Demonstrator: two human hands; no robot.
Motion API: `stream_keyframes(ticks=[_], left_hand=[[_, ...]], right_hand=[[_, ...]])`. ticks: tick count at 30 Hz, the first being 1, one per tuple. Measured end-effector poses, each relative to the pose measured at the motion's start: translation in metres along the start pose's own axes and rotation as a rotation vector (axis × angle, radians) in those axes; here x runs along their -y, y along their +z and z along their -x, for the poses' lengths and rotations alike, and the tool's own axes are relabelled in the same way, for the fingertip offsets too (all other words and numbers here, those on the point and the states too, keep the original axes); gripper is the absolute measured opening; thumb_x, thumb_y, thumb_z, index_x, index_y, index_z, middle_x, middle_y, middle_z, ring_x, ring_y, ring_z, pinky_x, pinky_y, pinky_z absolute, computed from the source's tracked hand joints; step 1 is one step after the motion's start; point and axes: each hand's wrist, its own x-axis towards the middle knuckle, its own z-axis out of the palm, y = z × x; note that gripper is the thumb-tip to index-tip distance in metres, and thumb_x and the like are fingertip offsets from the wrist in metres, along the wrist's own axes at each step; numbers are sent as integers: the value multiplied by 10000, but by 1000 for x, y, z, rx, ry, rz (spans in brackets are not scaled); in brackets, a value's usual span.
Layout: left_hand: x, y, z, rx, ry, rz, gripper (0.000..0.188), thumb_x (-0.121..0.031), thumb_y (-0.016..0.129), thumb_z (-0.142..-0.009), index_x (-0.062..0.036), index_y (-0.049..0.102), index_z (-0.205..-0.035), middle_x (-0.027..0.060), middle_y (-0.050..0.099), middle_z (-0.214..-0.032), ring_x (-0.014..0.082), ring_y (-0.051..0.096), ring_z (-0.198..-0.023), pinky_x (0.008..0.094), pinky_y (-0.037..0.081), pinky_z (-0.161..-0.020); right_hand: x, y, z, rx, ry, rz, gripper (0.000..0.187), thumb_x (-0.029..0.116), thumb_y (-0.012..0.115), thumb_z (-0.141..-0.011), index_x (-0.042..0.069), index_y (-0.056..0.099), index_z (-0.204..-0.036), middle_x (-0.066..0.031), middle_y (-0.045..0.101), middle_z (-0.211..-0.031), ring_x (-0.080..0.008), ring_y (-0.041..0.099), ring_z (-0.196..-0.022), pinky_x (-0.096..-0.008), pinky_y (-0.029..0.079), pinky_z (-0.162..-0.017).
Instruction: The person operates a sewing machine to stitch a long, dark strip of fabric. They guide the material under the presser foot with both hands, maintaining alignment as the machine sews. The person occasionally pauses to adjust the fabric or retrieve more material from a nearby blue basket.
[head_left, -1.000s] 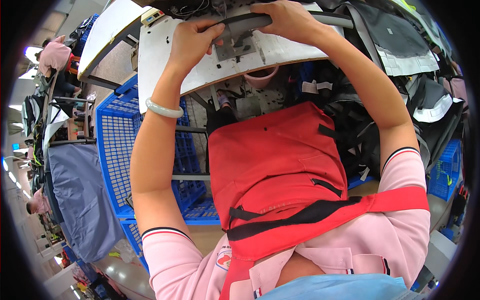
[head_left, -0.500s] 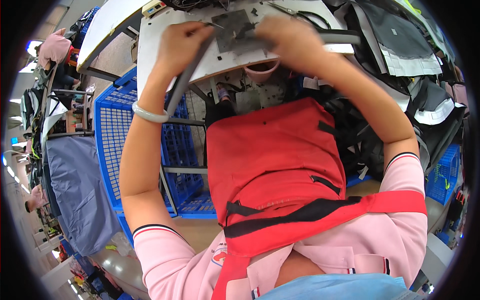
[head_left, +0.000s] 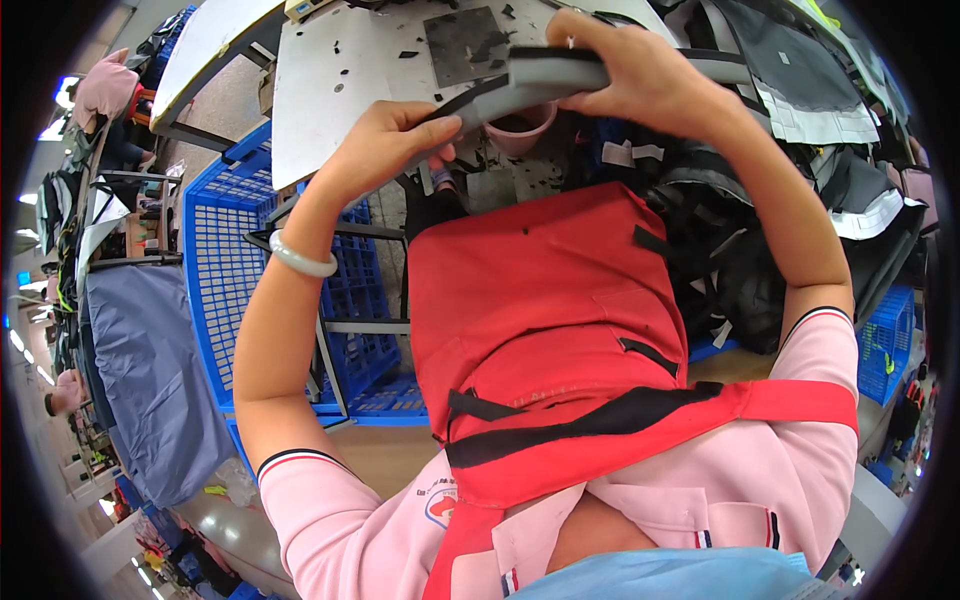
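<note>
A long grey fabric strip with black edging (head_left: 545,78) arches between my two hands, in front of the table's near edge. My left hand (head_left: 405,138) is closed on its left part, thumb on top. Around the strip further right, my right hand (head_left: 645,78) is closed, with the thumb beneath and fingers over the upper edge. Beyond that hand the strip runs on to the right (head_left: 722,66). Behind it, a dark square mat (head_left: 466,40) lies on the white table (head_left: 340,110) with small black scraps about it.
A pink bin (head_left: 520,136) stands below the table edge. Blue plastic crates (head_left: 232,235) are at my left. Dark grey and white cut pieces (head_left: 815,100) are heaped at the right, above black straps and cloth (head_left: 740,250). My red apron (head_left: 540,270) covers my lap.
Both hands have come nearer to me with the strip, off the tabletop. The strip now bridges them. A pointed metal tip showing by my left hand is no longer seen; the scissors are mostly hidden.
</note>
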Motion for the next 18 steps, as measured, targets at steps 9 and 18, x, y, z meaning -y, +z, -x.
stream_keyframes(ticks=[9, 18], left_hand=[[-47, -19, -36, -337, 173, -92, 347, -226, 735, -856, 29, 714, -1090, 19, 647, -705, 58, 502, -548, 202, 393, -496], [-32, -29, -60, -353, 92, -56, 339, -246, 737, -858, 20, 723, -1068, -1, 612, -662, 46, 502, -542, 201, 362, -487]], right_hand=[[-46, -8, -25, -129, -56, 160, 530, 362, 725, -794, -2, 607, -1162, -244, 652, -1040, -408, 618, -993, -456, 488, -836], [-48, -11, -43, -21, 60, 100, 526, 400, 737, -805, -23, 593, -1083, -254, 653, -958, -416, 634, -923, -459, 491, -793]])
